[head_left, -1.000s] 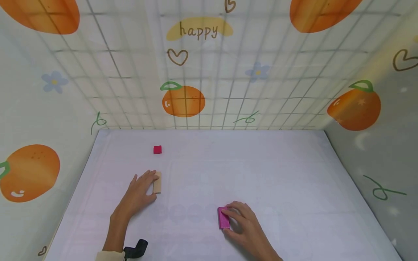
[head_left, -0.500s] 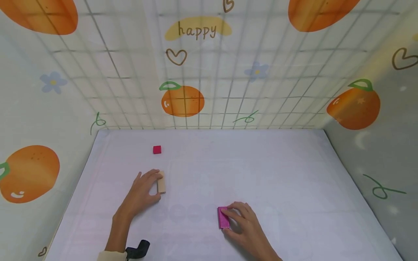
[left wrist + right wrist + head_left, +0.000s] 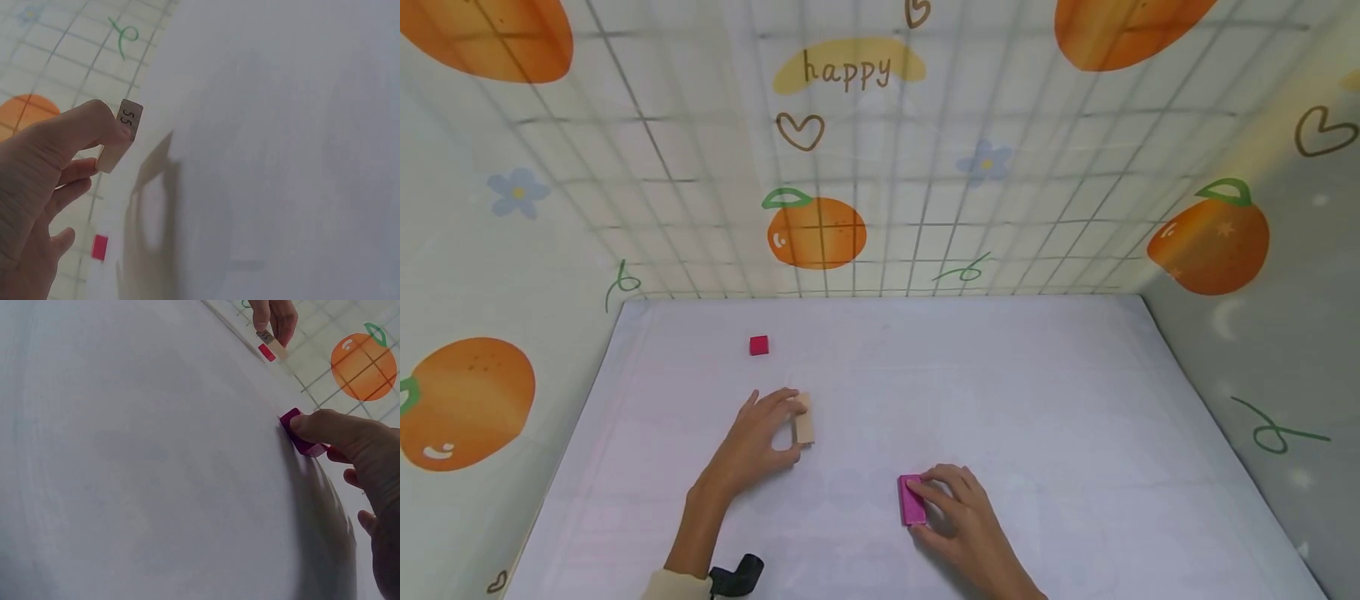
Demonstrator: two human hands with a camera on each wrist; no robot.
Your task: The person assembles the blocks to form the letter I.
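Observation:
My left hand pinches a plain wooden block by its two ends, thumb at the near end and fingers at the far one. In the left wrist view the wooden block shows "55" on its end face and hangs above its shadow. At front centre my right hand grips a magenta block, also between thumb and fingers. The right wrist view shows the thumb pressed on one end of this magenta block. A small red block lies by itself behind the left hand.
A white table carries the blocks. Behind it and at both sides stand light panels printed with oranges, hearts and flowers; the back panel shows a grid. A black strap piece sits at the left cuff.
My left hand has carried the wooden block to the right, closer to the middle. The right hand and its magenta block have stayed put. The head view has shifted slightly.

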